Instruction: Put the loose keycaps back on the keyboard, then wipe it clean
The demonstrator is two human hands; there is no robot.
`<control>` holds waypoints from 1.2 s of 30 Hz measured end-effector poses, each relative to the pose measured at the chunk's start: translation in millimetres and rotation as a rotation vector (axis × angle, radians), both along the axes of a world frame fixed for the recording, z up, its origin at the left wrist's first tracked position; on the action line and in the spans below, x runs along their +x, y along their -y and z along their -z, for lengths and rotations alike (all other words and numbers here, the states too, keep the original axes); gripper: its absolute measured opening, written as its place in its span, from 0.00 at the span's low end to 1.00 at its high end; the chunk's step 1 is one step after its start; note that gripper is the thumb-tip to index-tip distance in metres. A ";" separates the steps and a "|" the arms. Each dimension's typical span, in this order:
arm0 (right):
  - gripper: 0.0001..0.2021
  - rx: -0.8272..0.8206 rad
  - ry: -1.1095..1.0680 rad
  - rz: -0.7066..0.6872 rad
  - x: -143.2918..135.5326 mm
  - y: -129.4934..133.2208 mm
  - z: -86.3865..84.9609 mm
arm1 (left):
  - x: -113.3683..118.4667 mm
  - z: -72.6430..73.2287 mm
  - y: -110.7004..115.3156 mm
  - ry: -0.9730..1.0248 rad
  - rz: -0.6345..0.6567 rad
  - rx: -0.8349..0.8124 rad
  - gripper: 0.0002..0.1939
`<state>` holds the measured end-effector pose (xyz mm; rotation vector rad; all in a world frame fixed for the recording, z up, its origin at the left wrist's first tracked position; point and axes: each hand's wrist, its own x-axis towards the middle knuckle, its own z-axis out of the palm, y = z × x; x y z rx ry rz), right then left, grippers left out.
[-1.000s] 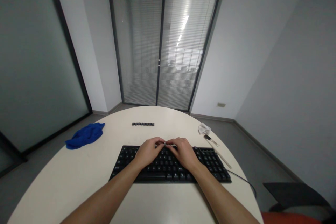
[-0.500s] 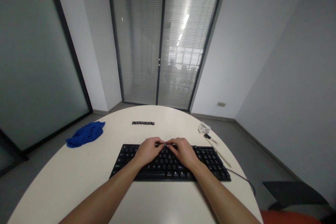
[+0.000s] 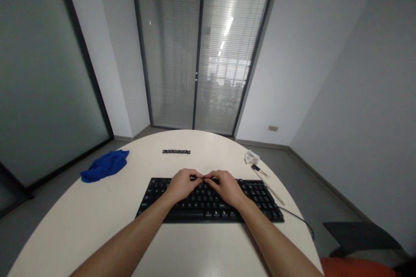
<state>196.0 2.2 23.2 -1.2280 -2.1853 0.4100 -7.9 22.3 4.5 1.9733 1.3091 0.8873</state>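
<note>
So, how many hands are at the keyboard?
2: the left hand and the right hand, close together near the middle of the keyboard's far edge. Neither is hidden.

There is one keyboard (image 3: 208, 202), one keycap row (image 3: 176, 152), one blue cloth (image 3: 105, 165), one table (image 3: 201, 246).

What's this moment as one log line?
left hand: over far part of keyboard; right hand: tip-to-tip with left; anything pinched: cannot tell; keycaps: row beyond keyboard; blue cloth: left of keyboard
</note>
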 end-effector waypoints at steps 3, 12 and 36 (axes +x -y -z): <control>0.09 -0.022 -0.023 0.000 0.5 -0.9 0.9 | -0.6 1.5 -2.4 0.038 0.035 -0.017 0.10; 0.09 -0.039 -0.062 -0.029 0.6 -4.0 5.0 | 0.0 0.5 -1.3 0.009 0.011 -0.015 0.10; 0.22 0.071 0.253 -0.183 5.9 30.0 -24.2 | 2.8 -28.8 26.4 -0.416 0.081 0.285 0.16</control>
